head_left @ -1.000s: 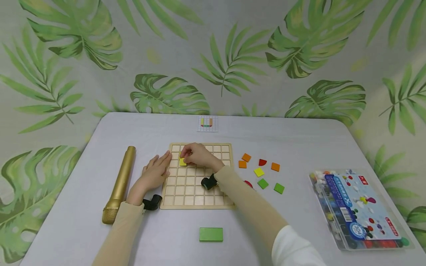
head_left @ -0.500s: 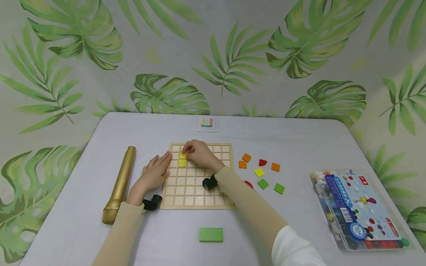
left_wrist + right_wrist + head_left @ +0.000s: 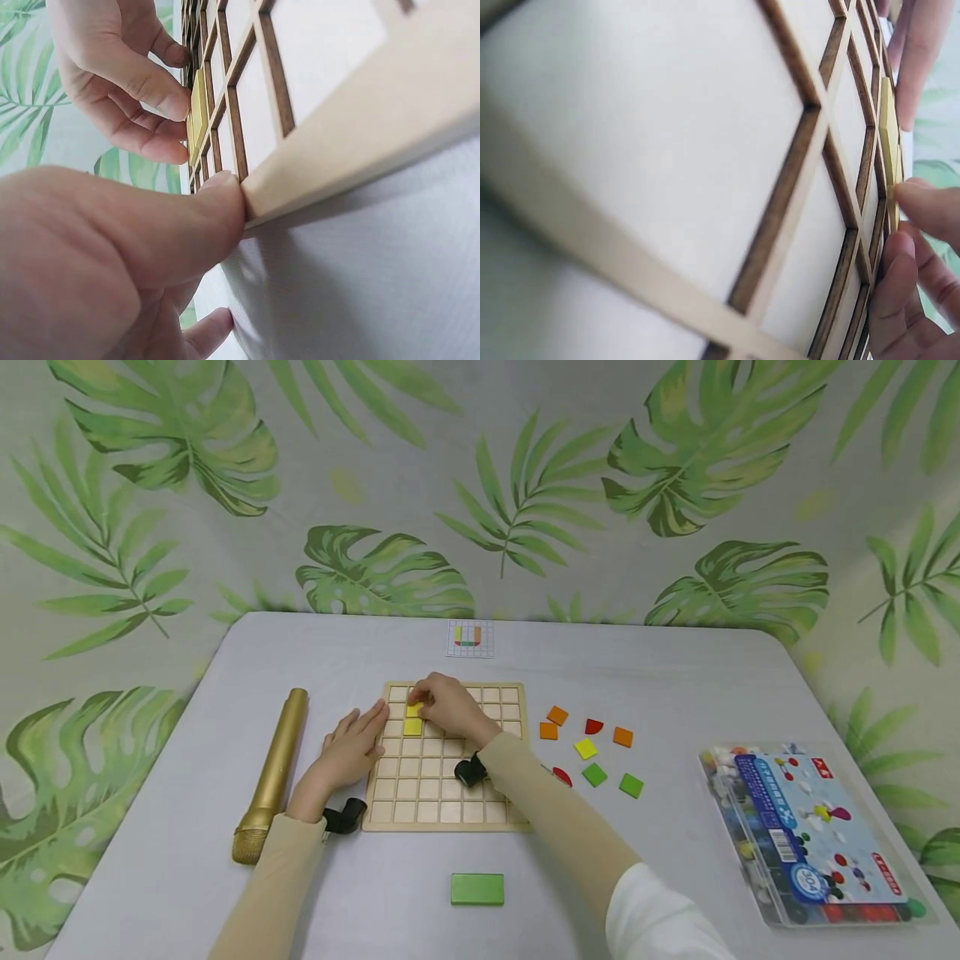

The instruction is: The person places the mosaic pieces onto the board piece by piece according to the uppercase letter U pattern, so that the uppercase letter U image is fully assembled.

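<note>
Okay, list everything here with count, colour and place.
Grid board: one, beige wood, table centre
Yellow tiles: three, yellow, two on board, one right
Orange tiles: three, orange, right of board
Red pieces: two visible, red, right of board
Green tiles: two, green, right of board
Green block: one, green, near side
Pattern card: one, multicoloured, beyond board
Microphone: one, gold, left
Plastic box: one, clear with blue label, far right
Table: one, white, underneath
Backdrop: one, pale, green-leaved, behind
Wrist cameras: two, black, on wrists
Sleeves: two, beige, on forearms
Left hand: one, at board's left edge
Right hand: one, touching farther yellow tile
</note>
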Tool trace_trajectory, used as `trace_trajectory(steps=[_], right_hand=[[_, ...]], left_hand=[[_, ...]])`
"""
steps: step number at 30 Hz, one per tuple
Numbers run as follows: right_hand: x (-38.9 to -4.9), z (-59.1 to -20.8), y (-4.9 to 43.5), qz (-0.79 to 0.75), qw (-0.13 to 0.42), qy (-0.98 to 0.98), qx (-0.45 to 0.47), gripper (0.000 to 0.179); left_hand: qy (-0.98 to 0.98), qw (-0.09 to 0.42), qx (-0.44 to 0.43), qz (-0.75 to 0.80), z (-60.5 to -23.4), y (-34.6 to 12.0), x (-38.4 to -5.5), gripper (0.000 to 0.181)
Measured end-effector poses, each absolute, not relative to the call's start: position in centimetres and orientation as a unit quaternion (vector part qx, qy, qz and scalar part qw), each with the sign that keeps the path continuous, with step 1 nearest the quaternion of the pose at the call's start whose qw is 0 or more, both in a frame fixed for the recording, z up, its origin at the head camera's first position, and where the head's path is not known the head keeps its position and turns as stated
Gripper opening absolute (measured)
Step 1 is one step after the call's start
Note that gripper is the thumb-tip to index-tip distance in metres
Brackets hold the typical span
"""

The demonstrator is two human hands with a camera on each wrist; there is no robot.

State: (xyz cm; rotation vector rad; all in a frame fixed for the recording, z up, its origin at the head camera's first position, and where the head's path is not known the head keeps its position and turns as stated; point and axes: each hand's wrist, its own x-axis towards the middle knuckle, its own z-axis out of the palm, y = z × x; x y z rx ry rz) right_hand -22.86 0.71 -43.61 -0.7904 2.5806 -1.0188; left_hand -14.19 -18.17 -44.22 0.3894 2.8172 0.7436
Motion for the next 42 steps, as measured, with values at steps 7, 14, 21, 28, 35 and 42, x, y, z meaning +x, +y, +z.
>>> trace_trajectory(steps=[7,14,21,28,35,42], right_hand=[[-23.1,-43.3,3.1,-0.473,0.156,0.837,-0.224,0.018],[-23.7,-41.5,8.2,-0.541,0.188,0.792,-0.211,0.021],[-24.1,-41.4,14.8,-0.521,0.204,0.804,-0.2,0.026],[-23.7,-41.7,20.9,-0.495,0.224,0.825,-0.151,0.033],[-22.9,-41.7,24.6,-0.483,0.223,0.837,-0.126,0.035],[-22.3,-42.4,26.5,-0.501,0.233,0.826,-0.11,0.035]], left_hand=[[0.955,0.104,0.131,0.245,-43.9,-18.1,-14.1,0.059],[0.955,0.102,0.133,0.245,-44.0,-18.1,-14.0,0.06],[0.955,0.105,0.133,0.245,-43.7,-18.0,-13.9,0.058],[0.949,0.094,0.14,0.268,-43.8,-18.2,-13.7,0.06],[0.95,0.099,0.136,0.262,-43.8,-18.2,-13.8,0.058],[0.953,0.102,0.136,0.249,-43.9,-18.1,-13.9,0.059]])
